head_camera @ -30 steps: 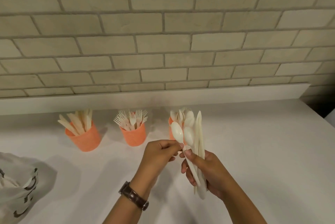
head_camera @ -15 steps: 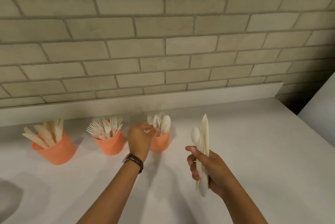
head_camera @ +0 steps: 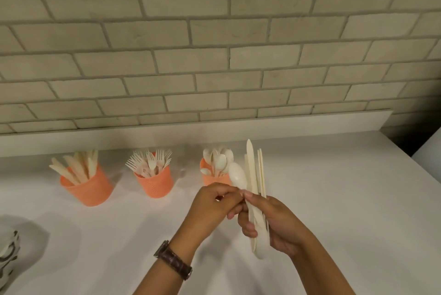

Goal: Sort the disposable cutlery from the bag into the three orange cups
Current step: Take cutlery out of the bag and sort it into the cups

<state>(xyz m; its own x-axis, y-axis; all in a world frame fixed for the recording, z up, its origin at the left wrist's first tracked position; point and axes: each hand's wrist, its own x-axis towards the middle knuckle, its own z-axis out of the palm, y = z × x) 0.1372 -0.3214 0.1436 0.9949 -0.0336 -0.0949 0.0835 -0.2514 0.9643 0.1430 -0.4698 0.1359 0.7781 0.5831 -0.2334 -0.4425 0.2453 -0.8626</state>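
Through the head camera I am watching the right hand [head_camera: 279,225] gripping a bundle [head_camera: 253,170] of knives upright over the counter [head_camera: 334,199]. The left hand [head_camera: 210,208] is pinching a spoon [head_camera: 237,177] out of it, just under the bowl. The knife cup [head_camera: 88,187], fork cup [head_camera: 155,182] and spoon cup [head_camera: 210,178] are all standing well filled. So I am judging the sorting far along, with this bundle remaining (the bag [head_camera: 8,251] is hiding its contents at the left edge).

The pale cream disposable cutlery [head_camera: 253,175] in my right hand [head_camera: 281,225] looks like smooth, faintly glossy plastic; the orange cups [head_camera: 155,184] matt, finely textured; white countertop [head_camera: 334,199] smooth, matt; grey brick wall [head_camera: 214,55] rough; my brown watch strap [head_camera: 175,263] grained leather.
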